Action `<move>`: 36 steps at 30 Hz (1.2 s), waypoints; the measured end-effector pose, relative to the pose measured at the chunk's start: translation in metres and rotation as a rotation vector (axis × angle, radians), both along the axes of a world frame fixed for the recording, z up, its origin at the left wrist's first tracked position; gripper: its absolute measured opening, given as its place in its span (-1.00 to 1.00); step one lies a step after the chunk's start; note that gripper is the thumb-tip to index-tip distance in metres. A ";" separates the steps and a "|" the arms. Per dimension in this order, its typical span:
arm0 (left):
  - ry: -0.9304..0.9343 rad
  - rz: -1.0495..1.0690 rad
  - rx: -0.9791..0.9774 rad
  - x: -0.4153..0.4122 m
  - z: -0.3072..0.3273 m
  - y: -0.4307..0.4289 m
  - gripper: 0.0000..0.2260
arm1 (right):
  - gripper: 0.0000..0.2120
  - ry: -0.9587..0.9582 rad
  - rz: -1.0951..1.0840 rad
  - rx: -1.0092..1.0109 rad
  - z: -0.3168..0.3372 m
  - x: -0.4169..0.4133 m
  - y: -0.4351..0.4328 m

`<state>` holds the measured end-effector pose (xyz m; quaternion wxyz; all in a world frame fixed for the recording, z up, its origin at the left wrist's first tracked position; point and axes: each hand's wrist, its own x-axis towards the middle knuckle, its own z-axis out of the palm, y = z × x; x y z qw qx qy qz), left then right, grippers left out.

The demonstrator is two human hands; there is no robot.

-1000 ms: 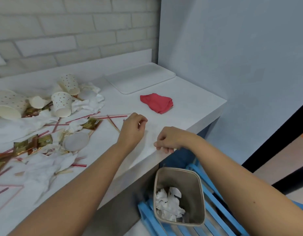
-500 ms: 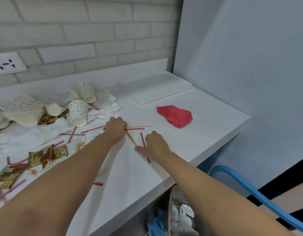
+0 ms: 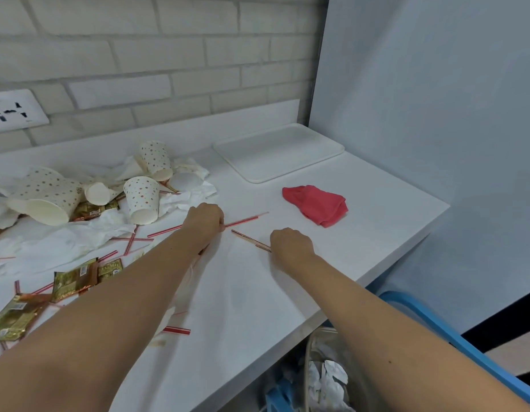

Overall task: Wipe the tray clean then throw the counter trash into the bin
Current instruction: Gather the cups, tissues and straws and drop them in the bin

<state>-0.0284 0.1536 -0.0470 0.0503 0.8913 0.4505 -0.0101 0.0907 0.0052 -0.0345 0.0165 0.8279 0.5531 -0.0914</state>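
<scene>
Below the near edge of the table (image 3: 257, 292), the bin (image 3: 326, 379) held crumpled paper. On the tabletop the right hand (image 3: 290, 243) had its fingers curled over one end of a thin stick (image 3: 250, 239); I couldn't tell if they gripped it. The left hand (image 3: 204, 218) pinched a red straw (image 3: 245, 218). Beyond lay a red cloth (image 3: 315, 205), with cups (image 3: 141, 199), wrappers (image 3: 73, 278) and tissues (image 3: 79, 236) heaped to the left. The tray (image 3: 278, 151) sat in the far corner.
</scene>
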 end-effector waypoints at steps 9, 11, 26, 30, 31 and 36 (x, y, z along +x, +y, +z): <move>0.166 -0.086 -0.001 0.013 0.004 -0.007 -0.79 | -0.71 0.168 -0.048 -0.072 -0.007 0.001 -0.011; 0.152 -0.086 -0.013 0.017 0.006 -0.010 -0.77 | -0.73 0.197 -0.044 -0.039 -0.011 0.000 -0.014; 0.005 0.050 0.052 0.026 -0.010 -0.015 -0.72 | -0.85 0.693 -0.163 0.241 -0.012 0.028 -0.040; -0.281 0.063 0.035 0.035 0.001 -0.027 -0.78 | -0.75 0.881 -0.249 0.368 -0.007 0.036 -0.052; -0.383 0.057 0.045 0.038 0.006 -0.034 -0.82 | -0.76 0.933 -0.277 0.405 -0.006 0.038 -0.055; -0.857 -0.037 -0.054 0.065 0.030 -0.092 -0.82 | -0.76 1.118 -0.313 0.602 0.005 0.052 -0.080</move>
